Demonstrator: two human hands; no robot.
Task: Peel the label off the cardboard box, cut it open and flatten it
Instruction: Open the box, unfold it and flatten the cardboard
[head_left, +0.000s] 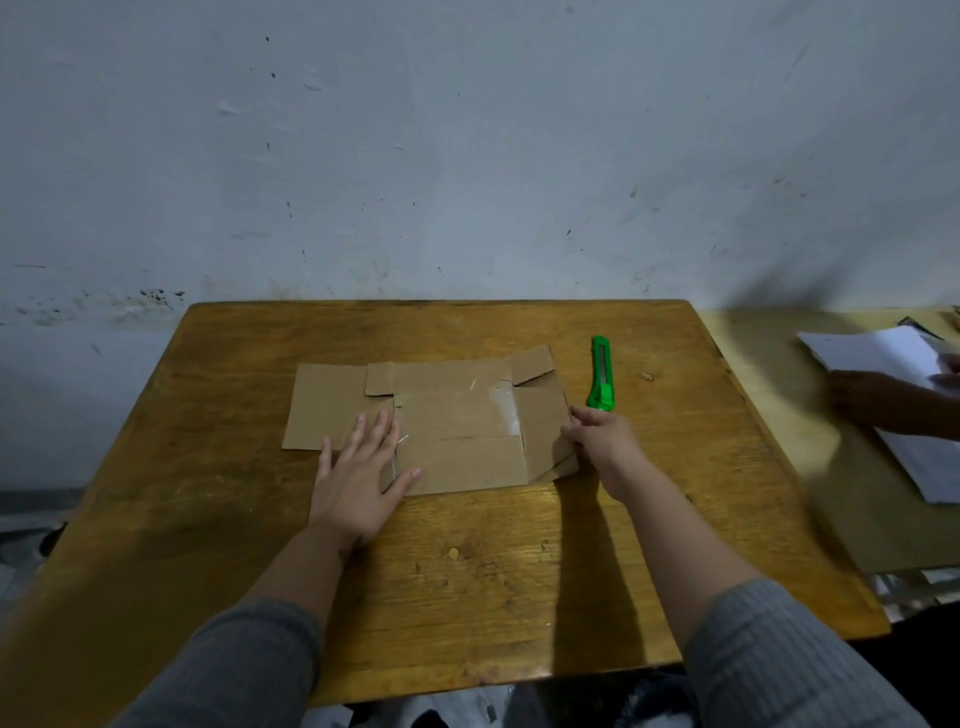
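Note:
The brown cardboard box (447, 415) lies spread out flat in the middle of the wooden table (467, 571), with strips of clear tape near its right side. My left hand (361, 467) rests palm down on its left front part, fingers spread. My right hand (602, 441) touches the box's right edge, where a flap is folded under; its fingers curl at that edge. A green utility knife (601, 374) lies on the table just right of the box, beyond my right hand. No label is visible on the cardboard.
A second, lighter table (810, 467) adjoins on the right, with white papers (872, 353) and another person's hand (872, 400) on it. A pale wall rises right behind the table's far edge.

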